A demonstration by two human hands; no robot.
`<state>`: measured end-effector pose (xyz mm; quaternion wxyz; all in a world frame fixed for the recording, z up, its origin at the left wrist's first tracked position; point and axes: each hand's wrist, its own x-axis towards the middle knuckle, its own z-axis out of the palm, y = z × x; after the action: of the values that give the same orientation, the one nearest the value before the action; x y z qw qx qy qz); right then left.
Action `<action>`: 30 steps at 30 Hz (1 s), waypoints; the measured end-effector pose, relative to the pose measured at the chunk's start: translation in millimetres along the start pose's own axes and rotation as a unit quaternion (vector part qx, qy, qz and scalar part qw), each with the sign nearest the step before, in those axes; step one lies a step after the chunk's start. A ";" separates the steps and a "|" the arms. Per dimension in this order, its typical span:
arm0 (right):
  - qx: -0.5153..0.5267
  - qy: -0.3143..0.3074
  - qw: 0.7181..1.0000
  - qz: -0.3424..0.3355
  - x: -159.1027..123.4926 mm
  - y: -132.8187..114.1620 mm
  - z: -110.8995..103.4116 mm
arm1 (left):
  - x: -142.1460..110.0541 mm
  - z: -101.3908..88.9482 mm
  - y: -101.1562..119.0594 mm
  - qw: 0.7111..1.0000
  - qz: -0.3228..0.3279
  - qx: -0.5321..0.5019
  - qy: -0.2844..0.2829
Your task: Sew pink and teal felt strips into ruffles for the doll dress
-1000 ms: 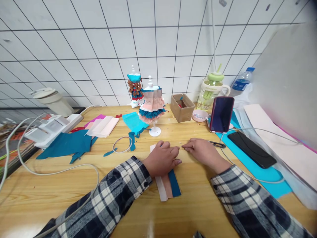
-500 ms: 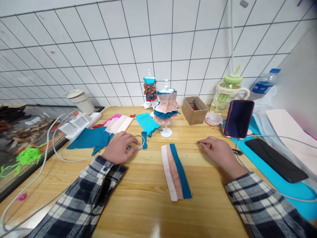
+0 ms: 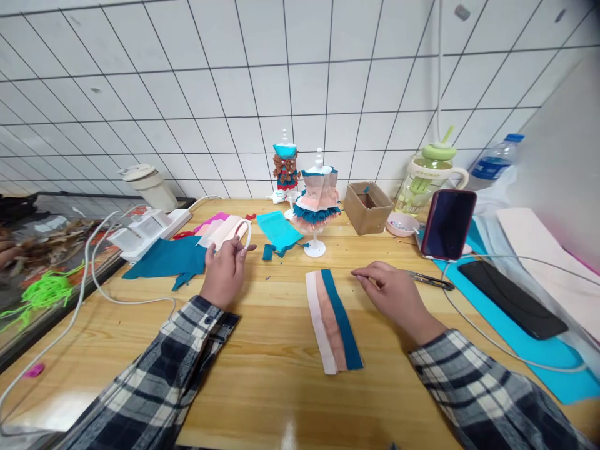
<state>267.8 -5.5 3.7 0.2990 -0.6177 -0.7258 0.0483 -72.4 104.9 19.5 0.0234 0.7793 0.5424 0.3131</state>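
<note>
My left hand (image 3: 225, 272) is closed on a narrow white roll of tape (image 3: 249, 235), held upright between thumb and fingers just above the table. Right of it lie three strips side by side: a pale pink strip (image 3: 320, 325), a peach strip (image 3: 332, 322) and a teal strip (image 3: 343, 322). To their right is my right hand (image 3: 387, 290), its fingertips pinched together close to the tabletop; whatever is between them is too small to make out. Black thread snips (image 3: 430, 279) lie beside that hand. Ahead stands a mini dress form (image 3: 319, 194) in a peach and teal ruffled dress.
Cloth pieces, a teal one (image 3: 164, 259) and a turquoise one (image 3: 276, 230), lie behind. A second dress form (image 3: 285, 165), cardboard box (image 3: 368, 212), pink dish (image 3: 402, 225), standing phone (image 3: 449, 225) and jug (image 3: 426, 181) line the back. A power strip (image 3: 150, 234) trails cables left.
My left hand has raised the tape roll off the table and turned it upright. My right hand has shifted left toward the strips, leaving more of the snips showing.
</note>
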 end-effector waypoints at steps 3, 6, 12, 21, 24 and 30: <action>0.008 -0.022 1.000 -0.019 -0.7 -3.9 1.9 | 0.4 0.1 3.4 0.998 -0.026 -0.024 0.048; 0.010 -0.025 0.999 -0.023 -0.4 -3.1 0.9 | -0.4 -0.4 6.7 0.988 -0.061 -0.098 0.106; 0.091 0.007 0.996 -0.021 -4.3 -19.6 -3.6 | -31.4 10.2 49.1 0.964 0.024 -0.248 0.095; 0.221 0.044 0.974 -0.021 -17.8 -64.2 9.4 | -73.5 27.9 111.1 0.965 0.187 -0.151 -0.108; 0.195 0.041 0.980 -0.017 -18.8 -66.6 12.6 | -73.2 28.9 111.2 0.965 0.208 -0.137 -0.085; 0.170 0.029 0.985 -0.017 -20.1 -70.5 14.3 | -74.0 30.9 107.5 0.964 0.210 -0.118 -0.114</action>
<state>200.7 -36.3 15.5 0.4209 -0.5464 -0.7088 0.1478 16.9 6.5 0.9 0.1102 0.8981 0.3193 0.2817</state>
